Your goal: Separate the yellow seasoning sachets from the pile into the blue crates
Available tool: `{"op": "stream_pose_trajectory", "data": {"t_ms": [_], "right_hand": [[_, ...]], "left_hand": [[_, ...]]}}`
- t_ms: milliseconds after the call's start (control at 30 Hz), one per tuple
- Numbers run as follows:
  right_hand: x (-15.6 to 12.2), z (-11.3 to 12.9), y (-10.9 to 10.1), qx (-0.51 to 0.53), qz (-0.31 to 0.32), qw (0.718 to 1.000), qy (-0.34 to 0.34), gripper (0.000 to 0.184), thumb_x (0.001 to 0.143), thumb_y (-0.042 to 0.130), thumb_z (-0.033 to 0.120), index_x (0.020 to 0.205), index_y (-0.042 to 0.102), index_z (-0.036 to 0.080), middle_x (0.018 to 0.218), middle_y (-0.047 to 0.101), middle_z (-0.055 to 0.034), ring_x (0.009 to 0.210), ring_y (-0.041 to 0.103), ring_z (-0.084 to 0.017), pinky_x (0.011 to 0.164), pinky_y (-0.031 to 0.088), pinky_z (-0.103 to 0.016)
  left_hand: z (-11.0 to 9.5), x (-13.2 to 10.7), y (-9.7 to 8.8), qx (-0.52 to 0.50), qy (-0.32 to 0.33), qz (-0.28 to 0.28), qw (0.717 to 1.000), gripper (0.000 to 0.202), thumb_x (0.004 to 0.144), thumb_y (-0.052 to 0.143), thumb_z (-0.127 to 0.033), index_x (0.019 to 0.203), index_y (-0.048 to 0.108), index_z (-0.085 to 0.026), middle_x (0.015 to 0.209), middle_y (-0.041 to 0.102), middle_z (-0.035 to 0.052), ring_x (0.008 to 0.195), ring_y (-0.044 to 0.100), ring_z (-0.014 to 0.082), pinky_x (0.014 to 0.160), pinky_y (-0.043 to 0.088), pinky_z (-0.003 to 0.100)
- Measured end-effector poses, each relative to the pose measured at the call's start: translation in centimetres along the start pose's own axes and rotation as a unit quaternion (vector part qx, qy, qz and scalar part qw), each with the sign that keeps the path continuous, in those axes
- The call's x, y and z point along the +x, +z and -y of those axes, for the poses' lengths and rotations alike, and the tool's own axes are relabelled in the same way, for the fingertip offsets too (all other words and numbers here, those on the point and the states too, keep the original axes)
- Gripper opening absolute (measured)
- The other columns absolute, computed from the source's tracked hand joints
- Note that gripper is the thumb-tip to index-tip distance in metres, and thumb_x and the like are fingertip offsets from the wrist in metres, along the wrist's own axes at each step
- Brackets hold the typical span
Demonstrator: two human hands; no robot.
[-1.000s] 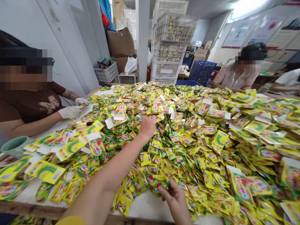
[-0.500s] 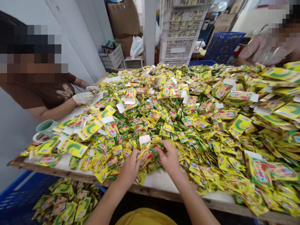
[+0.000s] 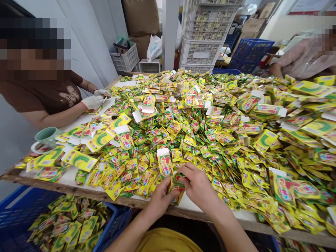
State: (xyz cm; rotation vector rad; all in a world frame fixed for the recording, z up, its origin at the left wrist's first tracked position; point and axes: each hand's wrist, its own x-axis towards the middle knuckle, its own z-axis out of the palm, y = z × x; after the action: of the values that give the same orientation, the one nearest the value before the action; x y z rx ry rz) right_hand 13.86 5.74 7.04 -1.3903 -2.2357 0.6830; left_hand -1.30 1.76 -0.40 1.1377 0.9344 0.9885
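My left hand (image 3: 163,196) is at the near edge of the table, its thumb and fingers closed on small shiny printed packets (image 3: 177,187) in yellow, green and red. My right hand (image 3: 195,182) is closed on the upper end of the same packets, its fingertips bent over them. Just beyond my hands, a small yellow printed box (image 3: 165,164) lies on the heap with its white flap up. Loose packets (image 3: 202,150) surround both hands. Exactly how many packets I hold is hidden by my fingers.
At left, a co-worker's gloved hands (image 3: 93,101) work over the table beside a green mug (image 3: 48,136). Printed boxes (image 3: 81,161) lie nearby. A blue crate (image 3: 111,217) of filled boxes stands below. White crates (image 3: 201,52) are stacked behind; another person (image 3: 299,64) sits far right.
Both hands have drawn down toward the table edge with the packets. The box with the white flap now shows fully beyond them.
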Motion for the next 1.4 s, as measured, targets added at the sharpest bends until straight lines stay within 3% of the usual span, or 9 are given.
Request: {"op": "stream_pose_trajectory", "data": {"t_ms": [167, 333, 500, 633, 800, 967, 1133, 1233, 1400], "right_hand": [[-0.7, -0.3, -0.7, -0.012, 0.039, 0.998, -0.05, 0.028, 0.077, 0.053, -0.001, 0.088, 0.067, 0.02, 0.083, 0.058, -0.0034, 0.079, 0.057, -0.017, 0.07, 0.044, -0.025], [-1.1, 0.2, -2.0, 0.038, 0.12, 0.987, -0.096, 0.033, 0.077, 0.054, -0.001, 0.095, 0.066, 0.023, 0.085, 0.064, -0.0014, 0.082, 0.059, -0.017, 0.074, 0.044, -0.025], [-1.8, 0.9, -1.2, -0.075, 0.07, 0.994, -0.043, 0.033, 0.067, 0.049, -0.006, 0.084, 0.061, 0.02, 0.086, 0.06, -0.0056, 0.085, 0.055, -0.021, 0.071, 0.043, -0.029], [-2.0, 0.1, -0.7, -0.003, 0.086, 0.995, -0.043, 0.032, 0.069, 0.049, -0.005, 0.084, 0.06, 0.02, 0.087, 0.061, -0.004, 0.082, 0.057, -0.018, 0.069, 0.043, -0.027], [-2.2, -1.4, 0.3, 0.07, -0.062, 0.996, 0.001, 0.019, 0.081, 0.056, 0.005, 0.089, 0.062, 0.021, 0.082, 0.064, -0.0021, 0.078, 0.059, -0.017, 0.07, 0.045, -0.029], [-2.6, -1.8, 1.6, 0.031, -0.11, 0.992, -0.052, 0.013, 0.083, 0.059, 0.011, 0.089, 0.066, 0.022, 0.084, 0.062, -0.0047, 0.084, 0.055, -0.021, 0.074, 0.044, -0.034], [-3.2, -2.3, 3.6, 0.048, -0.17, 0.984, -0.015, 0.006, 0.087, 0.056, 0.017, 0.085, 0.061, 0.02, 0.08, 0.059, -0.0045, 0.08, 0.053, -0.021, 0.073, 0.044, -0.035], [-3.0, -1.9, 2.3, 0.05, -0.142, 0.989, -0.009, 0.004, 0.085, 0.063, 0.023, 0.087, 0.065, 0.02, 0.081, 0.057, -0.0043, 0.081, 0.053, -0.021, 0.072, 0.044, -0.034], [-2.4, -0.4, -0.8, -0.015, -0.071, 0.996, -0.058, 0.009, 0.086, 0.063, 0.028, 0.089, 0.071, 0.025, 0.11, 0.059, -0.0074, 0.107, 0.048, -0.026, 0.088, 0.04, -0.042]], "left_hand": [[0.1, 0.3, 0.4, -0.02, -0.018, -0.022, 0.999, 0.029, 0.08, 0.067, -0.032, 0.103, 0.06, -0.017, 0.098, 0.063, 0.0031, 0.099, 0.054, 0.0212, 0.088, 0.042, 0.029], [-0.9, 0.1, 0.3, -0.059, -0.049, 0.046, 0.996, 0.043, 0.075, 0.072, -0.036, 0.111, 0.061, -0.016, 0.101, 0.064, 0.0048, 0.096, 0.056, 0.0212, 0.086, 0.042, 0.03], [-1.1, -0.1, 0.6, -0.023, -0.031, 0.027, 0.999, 0.041, 0.076, 0.069, -0.041, 0.107, 0.061, -0.015, 0.097, 0.064, 0.0044, 0.097, 0.054, 0.0217, 0.085, 0.041, 0.03], [-0.9, -0.3, 0.7, -0.022, -0.038, 0.031, 0.999, 0.035, 0.077, 0.069, -0.038, 0.102, 0.062, -0.015, 0.095, 0.065, 0.0038, 0.093, 0.056, 0.0207, 0.083, 0.042, 0.029], [-1.0, -0.5, 0.5, -0.056, -0.034, 0.024, 0.998, 0.035, 0.08, 0.067, -0.032, 0.111, 0.06, -0.016, 0.107, 0.066, 0.0053, 0.1, 0.056, 0.0207, 0.089, 0.042, 0.03], [-1.0, -0.4, 0.5, -0.056, -0.024, 0.015, 0.998, 0.038, 0.079, 0.068, -0.031, 0.113, 0.06, -0.016, 0.108, 0.066, 0.006, 0.105, 0.056, 0.0227, 0.093, 0.043, 0.033], [-1.1, -0.2, 0.6, -0.06, -0.041, -0.002, 0.997, 0.045, 0.077, 0.07, -0.029, 0.119, 0.058, -0.018, 0.117, 0.065, 0.0063, 0.109, 0.056, 0.0228, 0.098, 0.041, 0.033], [-1.3, -0.1, 0.8, -0.058, -0.046, -0.005, 0.997, 0.043, 0.078, 0.07, -0.027, 0.119, 0.059, -0.019, 0.116, 0.065, 0.0057, 0.108, 0.057, 0.022, 0.097, 0.042, 0.033], [-1.3, -0.1, 0.9, -0.048, -0.033, 0.0, 0.998, 0.04, 0.079, 0.068, -0.026, 0.117, 0.059, -0.018, 0.113, 0.066, 0.0049, 0.109, 0.055, 0.022, 0.097, 0.04, 0.033]]}}
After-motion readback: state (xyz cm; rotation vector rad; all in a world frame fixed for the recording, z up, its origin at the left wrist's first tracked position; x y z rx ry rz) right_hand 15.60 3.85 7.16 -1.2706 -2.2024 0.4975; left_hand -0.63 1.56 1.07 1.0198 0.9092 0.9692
